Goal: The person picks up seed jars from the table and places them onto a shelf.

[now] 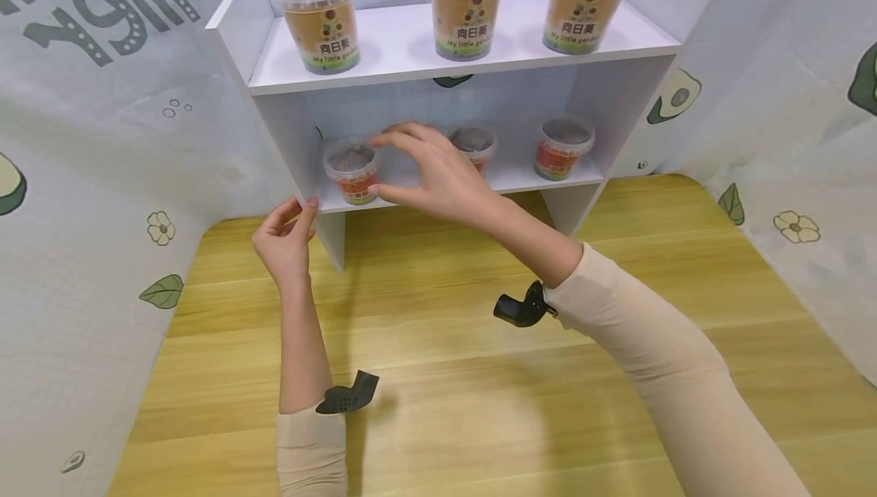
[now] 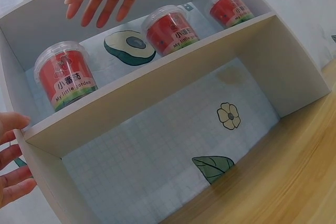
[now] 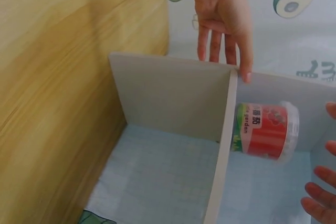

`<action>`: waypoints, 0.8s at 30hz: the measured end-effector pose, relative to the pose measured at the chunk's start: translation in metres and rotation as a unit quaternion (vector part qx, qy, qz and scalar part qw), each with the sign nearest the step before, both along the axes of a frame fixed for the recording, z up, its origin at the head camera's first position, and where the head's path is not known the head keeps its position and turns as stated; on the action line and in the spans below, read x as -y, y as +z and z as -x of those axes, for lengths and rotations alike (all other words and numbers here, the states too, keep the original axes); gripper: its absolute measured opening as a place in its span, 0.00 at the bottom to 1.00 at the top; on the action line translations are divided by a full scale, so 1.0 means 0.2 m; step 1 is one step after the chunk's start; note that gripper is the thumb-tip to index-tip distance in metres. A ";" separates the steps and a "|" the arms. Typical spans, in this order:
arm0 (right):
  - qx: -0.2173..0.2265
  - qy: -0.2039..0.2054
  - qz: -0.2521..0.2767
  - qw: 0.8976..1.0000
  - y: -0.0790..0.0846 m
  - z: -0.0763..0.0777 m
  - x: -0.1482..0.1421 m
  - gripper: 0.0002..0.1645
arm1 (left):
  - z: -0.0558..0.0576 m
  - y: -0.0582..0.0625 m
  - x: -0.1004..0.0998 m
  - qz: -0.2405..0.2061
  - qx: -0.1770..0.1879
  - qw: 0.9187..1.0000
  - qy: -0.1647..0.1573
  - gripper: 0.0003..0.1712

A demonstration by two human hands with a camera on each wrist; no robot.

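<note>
A white two-tier shelf (image 1: 393,36) stands ahead of me. My left hand (image 1: 284,242) grips its left side panel at the lower board, thumb in front and fingers behind. On the lower board, red-labelled lidded cups stand upright: a left cup (image 1: 358,186), a middle cup (image 1: 477,139) partly hidden by my right hand, and a right cup (image 1: 558,156). My right hand (image 1: 441,173) hovers beside the left cup with thumb and fingers spread. In the left wrist view, the extended fingers (image 2: 102,1) stay apart from the left cup (image 2: 65,74).
On the upper board stand three orange-labelled lidded cups, at left (image 1: 329,33), middle (image 1: 467,21) and right (image 1: 585,16). Below lies a wood-grain surface (image 1: 438,375). Patterned cloth (image 1: 82,147) hangs behind and at both sides.
</note>
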State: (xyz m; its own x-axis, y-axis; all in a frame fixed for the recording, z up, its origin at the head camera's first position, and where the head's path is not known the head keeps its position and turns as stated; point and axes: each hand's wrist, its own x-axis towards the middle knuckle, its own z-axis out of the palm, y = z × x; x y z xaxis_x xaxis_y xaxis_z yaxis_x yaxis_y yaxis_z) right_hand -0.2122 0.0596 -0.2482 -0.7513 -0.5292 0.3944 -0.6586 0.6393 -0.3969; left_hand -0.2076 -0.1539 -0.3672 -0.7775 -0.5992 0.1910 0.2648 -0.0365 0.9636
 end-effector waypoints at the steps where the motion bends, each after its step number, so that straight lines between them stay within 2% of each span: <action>1: -0.005 0.000 -0.002 1.000 -0.01 0.00 0.00 0.32 | 0.00 0.00 0.00 0.000 0.000 1.000 0.000 0.17; 6: -0.019 -0.003 -0.007 1.000 -0.04 -0.02 -0.02 0.31 | -0.01 0.01 0.00 0.000 0.000 1.000 0.002 0.17; 14: -0.015 -0.024 -0.019 0.999 -0.10 -0.07 -0.06 0.31 | 0.00 0.02 -0.01 0.003 0.003 1.000 0.004 0.16; 24: -0.017 -0.032 0.009 0.999 -0.20 -0.13 -0.10 0.30 | 0.00 0.01 -0.01 0.003 0.002 1.000 0.003 0.17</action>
